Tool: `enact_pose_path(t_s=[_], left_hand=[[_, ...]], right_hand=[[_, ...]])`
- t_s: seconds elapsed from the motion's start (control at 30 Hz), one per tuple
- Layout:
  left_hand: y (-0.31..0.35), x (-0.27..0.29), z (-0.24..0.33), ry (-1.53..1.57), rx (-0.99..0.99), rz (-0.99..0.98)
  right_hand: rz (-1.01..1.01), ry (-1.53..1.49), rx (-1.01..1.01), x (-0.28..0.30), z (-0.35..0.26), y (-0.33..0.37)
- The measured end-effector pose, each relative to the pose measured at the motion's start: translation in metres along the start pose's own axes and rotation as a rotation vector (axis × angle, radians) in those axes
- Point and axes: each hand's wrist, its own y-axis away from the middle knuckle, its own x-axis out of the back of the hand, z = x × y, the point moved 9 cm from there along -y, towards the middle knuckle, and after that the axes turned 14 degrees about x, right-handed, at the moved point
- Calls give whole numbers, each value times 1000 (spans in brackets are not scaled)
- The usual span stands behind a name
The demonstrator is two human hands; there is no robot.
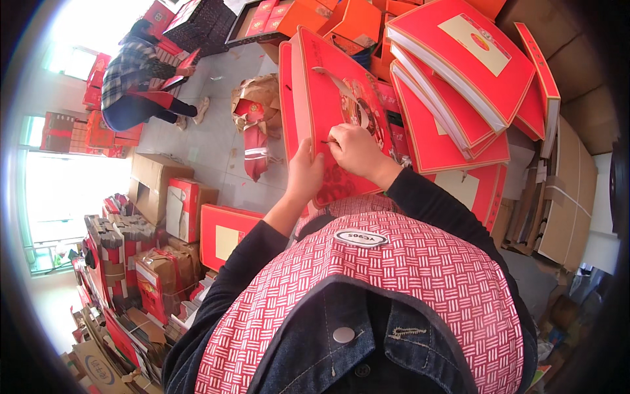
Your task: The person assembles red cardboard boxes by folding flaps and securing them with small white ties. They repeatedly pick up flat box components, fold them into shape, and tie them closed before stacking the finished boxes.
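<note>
A red gift box [321, 105] with gold edging stands tilted in front of my body. A pale strap [341, 85] loops out from its printed face. My left hand [304, 176] is closed on the box's near left edge, its thumb on the red face. Against that same face my right hand [357, 152] is curled in a pinch. A small, thin dark piece [325, 142] sticks out at its fingertips, too small to name. The strap's lower end runs down behind the right hand's knuckles.
Large red boxes [459, 72] lie stacked at the right, beside flattened cardboard [567, 190]. Orange boxes [357, 26] stand at the back. A torn brown paper bag [262, 95] sits on the grey floor. Cartons fill the left side; farther off, another person [134, 79] bends over red boxes.
</note>
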Motion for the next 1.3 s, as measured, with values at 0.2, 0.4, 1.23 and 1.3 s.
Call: enact_pose_path(t_s=[0.2, 0.4, 1.23, 1.3], left_hand=[[4, -5, 14, -82, -29, 21], [11, -11, 36, -203, -41, 31], [-19, 10, 22, -28, -1, 64], [-20, 10, 19, 105, 23, 5]], right_hand=[[-79, 108, 22, 0, 0, -2], [-404, 353, 198, -4, -24, -22], [276, -737, -666, -19, 53, 34], [358, -850, -590, -21, 52, 31]])
